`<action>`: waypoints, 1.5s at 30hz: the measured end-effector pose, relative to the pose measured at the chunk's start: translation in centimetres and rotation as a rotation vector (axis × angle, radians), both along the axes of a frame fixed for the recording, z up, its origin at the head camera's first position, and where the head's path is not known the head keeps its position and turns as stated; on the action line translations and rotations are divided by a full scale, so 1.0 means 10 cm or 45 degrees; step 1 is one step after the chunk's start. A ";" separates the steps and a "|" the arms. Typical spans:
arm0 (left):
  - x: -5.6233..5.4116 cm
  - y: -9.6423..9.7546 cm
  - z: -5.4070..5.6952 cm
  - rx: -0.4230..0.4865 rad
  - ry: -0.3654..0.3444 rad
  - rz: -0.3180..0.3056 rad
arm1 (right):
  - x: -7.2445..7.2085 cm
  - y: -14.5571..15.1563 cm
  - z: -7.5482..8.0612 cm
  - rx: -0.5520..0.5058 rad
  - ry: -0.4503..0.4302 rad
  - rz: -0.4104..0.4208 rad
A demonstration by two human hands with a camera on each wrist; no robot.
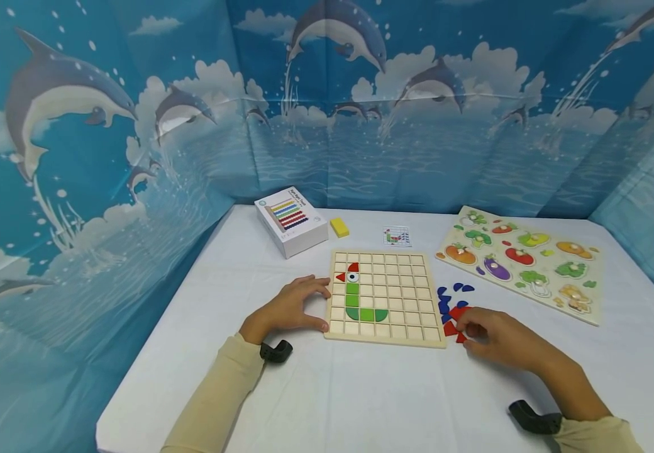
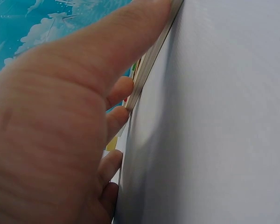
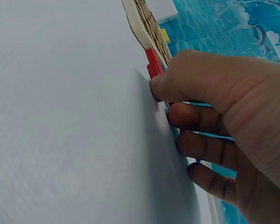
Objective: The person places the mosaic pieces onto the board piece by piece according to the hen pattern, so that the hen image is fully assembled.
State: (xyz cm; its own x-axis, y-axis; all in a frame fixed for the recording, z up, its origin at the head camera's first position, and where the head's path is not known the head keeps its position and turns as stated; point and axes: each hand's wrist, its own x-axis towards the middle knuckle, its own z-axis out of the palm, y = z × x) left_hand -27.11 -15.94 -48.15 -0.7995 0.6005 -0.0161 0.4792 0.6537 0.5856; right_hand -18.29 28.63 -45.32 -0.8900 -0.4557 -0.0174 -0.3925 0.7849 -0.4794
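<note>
A wooden grid board (image 1: pixel 406 314) lies flat, with red, white and green tiles on its left part making a bird-like head, neck and base. My left hand (image 1: pixel 290 306) rests at the board's left side, fingers spread and thumb against the edge. At the lower right, my right hand (image 1: pixel 499 336) is over a pile of red tiles (image 1: pixel 450 328), fingers bent and touching the pile. In the right wrist view, its thumb tip overlaps a red tile (image 3: pixel 154 63). Blue tiles (image 1: pixel 444 302), some half-round, are scattered just beyond that hand.
A small picture card (image 1: pixel 397 236) lies behind the board. A white box (image 1: pixel 299 229) and a yellow block (image 1: pixel 339 227) stand at the back left. To the right is a vegetable puzzle board (image 1: pixel 508 245). A dolphin-print curtain (image 1: pixel 315 151) surrounds the white table (image 1: pixel 383 396).
</note>
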 end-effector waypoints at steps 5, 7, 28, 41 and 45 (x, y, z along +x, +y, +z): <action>0.00 0.00 0.00 0.003 -0.003 0.000 | 0.00 0.04 -0.02 -0.025 0.010 0.022; 0.00 0.00 0.00 0.008 -0.004 -0.003 | 0.00 0.05 -0.02 -0.028 0.020 0.031; 0.01 0.01 0.01 0.008 -0.010 0.006 | 0.00 0.06 -0.04 -0.017 0.114 0.098; 0.01 0.01 0.01 0.030 -0.002 -0.013 | 0.00 0.05 -0.01 0.007 0.106 0.065; 0.00 0.02 0.01 0.019 0.000 -0.013 | 0.00 0.05 -0.02 -0.026 0.124 0.057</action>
State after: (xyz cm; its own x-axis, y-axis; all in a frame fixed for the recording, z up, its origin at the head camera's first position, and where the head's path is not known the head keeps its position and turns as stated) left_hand -27.06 -15.78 -48.06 -0.7935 0.6086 -0.0072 0.4856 0.6402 0.5953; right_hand -18.26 29.11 -45.52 -0.8657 -0.4945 0.0775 -0.4724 0.7562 -0.4529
